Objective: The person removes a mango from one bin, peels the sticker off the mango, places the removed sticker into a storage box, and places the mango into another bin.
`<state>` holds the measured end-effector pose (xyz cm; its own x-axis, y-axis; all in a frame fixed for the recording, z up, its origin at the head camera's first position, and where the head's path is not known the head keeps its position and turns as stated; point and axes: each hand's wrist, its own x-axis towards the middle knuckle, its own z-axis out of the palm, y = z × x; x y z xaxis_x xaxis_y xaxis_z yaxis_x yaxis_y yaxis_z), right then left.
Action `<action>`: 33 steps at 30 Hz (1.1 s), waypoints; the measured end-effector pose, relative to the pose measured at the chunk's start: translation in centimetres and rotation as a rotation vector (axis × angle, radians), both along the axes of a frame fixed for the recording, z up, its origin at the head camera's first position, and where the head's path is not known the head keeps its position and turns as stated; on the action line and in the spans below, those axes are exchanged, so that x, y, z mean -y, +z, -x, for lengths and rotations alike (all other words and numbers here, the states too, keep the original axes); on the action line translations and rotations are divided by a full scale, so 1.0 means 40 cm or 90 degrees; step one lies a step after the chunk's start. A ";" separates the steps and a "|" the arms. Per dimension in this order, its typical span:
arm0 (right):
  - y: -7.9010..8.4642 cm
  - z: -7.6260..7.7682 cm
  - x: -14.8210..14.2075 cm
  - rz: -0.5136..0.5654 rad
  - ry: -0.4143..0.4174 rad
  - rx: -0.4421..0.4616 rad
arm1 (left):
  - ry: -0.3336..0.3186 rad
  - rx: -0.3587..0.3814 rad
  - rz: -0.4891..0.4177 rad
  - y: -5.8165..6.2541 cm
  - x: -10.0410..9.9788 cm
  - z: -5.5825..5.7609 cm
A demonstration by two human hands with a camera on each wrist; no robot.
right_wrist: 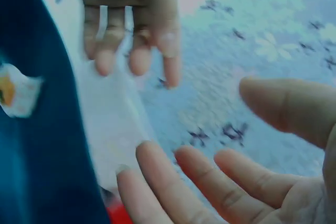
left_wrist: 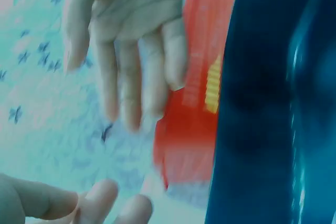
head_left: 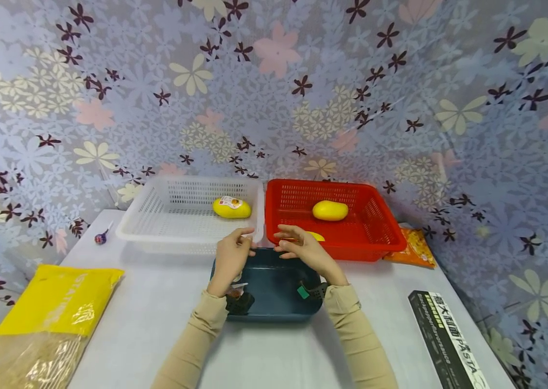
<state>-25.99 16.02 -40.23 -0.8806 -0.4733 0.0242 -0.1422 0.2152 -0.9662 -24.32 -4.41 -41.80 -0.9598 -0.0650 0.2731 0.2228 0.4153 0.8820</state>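
Observation:
My left hand (head_left: 232, 256) and right hand (head_left: 307, 251) hover over the far side of a dark teal tray (head_left: 274, 281), palms facing, apart from each other. Neither holds anything; their fingers are relaxed in both wrist views. A small white-and-orange wrapped piece (right_wrist: 18, 92) lies in the tray, partly hidden by my left wrist in the head view. Behind the left hand, a white basket (head_left: 176, 237) holds a yellow mango (head_left: 232, 210) with a label. In the red basket (head_left: 352, 248) lies another mango (head_left: 329, 210); a second yellow thing (head_left: 316, 236) there is mostly behind my right hand.
A lollipop (head_left: 101, 236) lies left of the white basket. A yellow bag (head_left: 60, 297) with a clear lower part occupies the front left. At the right are a black pasta box (head_left: 444, 340) and an orange packet (head_left: 417, 248) beside the red basket. Floral cloth (head_left: 274, 108) hangs behind.

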 end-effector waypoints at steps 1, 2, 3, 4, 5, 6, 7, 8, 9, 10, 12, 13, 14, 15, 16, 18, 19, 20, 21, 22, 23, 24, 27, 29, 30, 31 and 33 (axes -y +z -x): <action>-0.005 -0.002 0.013 -0.002 0.012 0.002 | 0.018 0.001 -0.008 0.002 0.017 0.000; -0.010 -0.004 0.026 0.000 0.024 0.006 | 0.039 0.000 -0.015 0.004 0.033 0.001; -0.017 -0.004 0.039 0.003 0.035 0.008 | 0.056 0.001 -0.023 0.006 0.048 0.003; -0.023 -0.004 0.051 0.005 0.043 0.009 | 0.071 0.001 -0.030 0.007 0.062 0.007; -0.028 -0.004 0.064 0.002 0.046 0.010 | 0.082 0.000 -0.037 0.009 0.076 0.010; -0.033 -0.004 0.077 -0.002 0.047 0.007 | 0.090 0.003 -0.042 0.008 0.088 0.014; -0.037 -0.005 0.090 -0.007 0.042 0.002 | 0.096 0.005 -0.045 0.009 0.100 0.017; -0.042 -0.004 0.103 -0.014 0.033 -0.002 | 0.101 0.008 -0.050 0.009 0.110 0.020; -0.049 -0.003 0.115 -0.021 0.024 -0.009 | 0.102 0.011 -0.053 0.008 0.118 0.023; -0.052 -0.003 0.129 -0.030 0.010 -0.015 | 0.104 0.013 -0.054 0.008 0.126 0.024; -0.062 0.002 0.157 -0.040 -0.014 -0.032 | 0.107 0.016 -0.057 0.007 0.138 0.025; -0.068 0.005 0.170 -0.043 -0.025 -0.041 | 0.110 0.015 -0.058 0.006 0.143 0.025; -0.073 0.009 0.183 -0.053 -0.035 -0.049 | 0.111 0.015 -0.060 0.006 0.147 0.024; -0.078 0.013 0.195 -0.062 -0.045 -0.058 | 0.111 0.014 -0.061 0.005 0.150 0.023; -0.081 0.017 0.208 -0.071 -0.056 -0.065 | 0.112 0.014 -0.061 0.005 0.154 0.021; -0.089 0.027 0.230 -0.086 -0.081 -0.082 | 0.115 0.013 -0.061 0.004 0.160 0.020; -0.093 0.032 0.237 -0.093 -0.096 -0.089 | 0.116 0.013 -0.060 0.004 0.162 0.019; -0.096 0.035 0.244 -0.098 -0.112 -0.092 | 0.117 0.013 -0.060 0.006 0.164 0.019; -0.099 0.041 0.249 -0.092 -0.125 -0.096 | 0.118 0.011 -0.060 0.008 0.166 0.019; -0.102 0.045 0.254 -0.086 -0.138 -0.100 | 0.121 0.010 -0.060 0.010 0.170 0.021; -0.103 0.048 0.258 -0.083 -0.151 -0.104 | 0.126 0.006 -0.061 0.013 0.174 0.023; -0.105 0.050 0.261 -0.079 -0.161 -0.109 | 0.130 0.001 -0.058 0.018 0.179 0.025; -0.108 0.052 0.264 -0.079 -0.179 -0.116 | 0.137 -0.010 -0.054 0.033 0.195 0.038; -0.108 0.049 0.265 -0.089 -0.187 -0.117 | 0.137 -0.010 -0.040 0.043 0.204 0.053; -0.109 0.047 0.265 -0.091 -0.189 -0.116 | 0.133 -0.006 -0.033 0.049 0.208 0.060; -0.108 0.044 0.266 -0.094 -0.192 -0.115 | 0.126 0.002 -0.028 0.054 0.212 0.070; -0.105 0.039 0.267 -0.100 -0.195 -0.111 | 0.105 0.022 -0.007 0.065 0.220 0.090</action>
